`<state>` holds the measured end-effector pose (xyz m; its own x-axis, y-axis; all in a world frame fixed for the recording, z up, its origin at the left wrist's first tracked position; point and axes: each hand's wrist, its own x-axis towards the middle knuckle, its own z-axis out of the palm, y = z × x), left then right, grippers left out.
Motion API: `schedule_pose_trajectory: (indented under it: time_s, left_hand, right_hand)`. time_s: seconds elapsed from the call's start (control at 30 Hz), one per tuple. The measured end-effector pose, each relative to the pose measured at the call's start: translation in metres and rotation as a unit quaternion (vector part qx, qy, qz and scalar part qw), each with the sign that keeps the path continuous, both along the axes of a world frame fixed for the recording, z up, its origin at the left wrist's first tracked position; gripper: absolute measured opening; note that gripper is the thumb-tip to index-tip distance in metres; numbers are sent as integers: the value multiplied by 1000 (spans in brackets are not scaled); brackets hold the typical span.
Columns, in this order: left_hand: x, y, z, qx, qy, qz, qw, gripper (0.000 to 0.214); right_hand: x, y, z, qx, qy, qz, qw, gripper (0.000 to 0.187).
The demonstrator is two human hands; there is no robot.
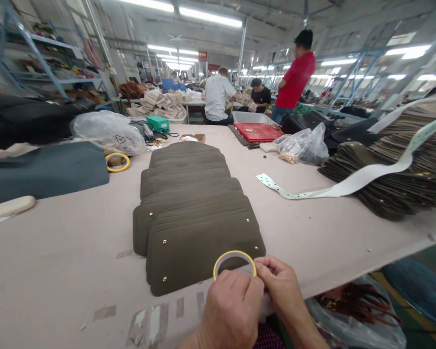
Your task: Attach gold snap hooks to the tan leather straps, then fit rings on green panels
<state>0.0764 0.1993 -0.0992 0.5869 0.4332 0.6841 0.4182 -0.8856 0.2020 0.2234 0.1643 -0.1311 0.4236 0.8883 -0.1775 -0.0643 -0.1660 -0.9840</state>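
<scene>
A yellow-edged roll of tape point(218, 265) stands upright near the table's front edge. My left hand point(229, 306) is closed around its lower part. Beside it, the thumb and fingers of my right hand point(280, 281) pinch together at the roll's right side, apparently on the tape's end, though the fingers hide most of it. Just beyond my hands lies a fanned row of dark olive panels point(199, 237) with rounded corners, overlapping one another. Small gold studs sit near the corners of the nearest panels.
A second tape roll point(117, 163) lies at left by a dark grey sheet point(54, 169). To the right are a stack of olive pieces point(392, 179) and a long white strip point(334, 189). Farther back are a red piece point(257, 132), a plastic bag point(308, 143) and several people.
</scene>
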Motion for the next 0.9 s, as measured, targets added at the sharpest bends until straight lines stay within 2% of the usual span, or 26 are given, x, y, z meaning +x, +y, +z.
schedule_pose_trajectory:
  time_s: [0.1, 0.2, 0.33, 0.5, 0.67, 0.9]
  left_hand:
    - [-2, 8, -8, -11, 19, 5, 1000, 24]
    - [-7, 21, -23, -31, 107, 35, 993, 22]
    - [-9, 30, -39, -63, 192, 52, 978, 11]
    - [-6, 31, -40, -80, 203, 41, 975, 8]
    - [-8, 33, -40, -78, 189, 40, 978, 15]
    - [-7, 33, -40, -67, 179, 44, 981, 24]
  right_hand:
    - [22, 4, 4, -11, -34, -28, 999, 39]
    - [41, 6, 6, -29, -84, -39, 995, 43]
    - [52, 9, 1, -43, -116, -9, 992, 46]
    - [47, 20, 0, -42, -193, 32, 980, 39]
    - [44, 30, 3, -38, -323, 74, 943, 28]
    - [44, 34, 3, -17, -421, 99, 901, 22]
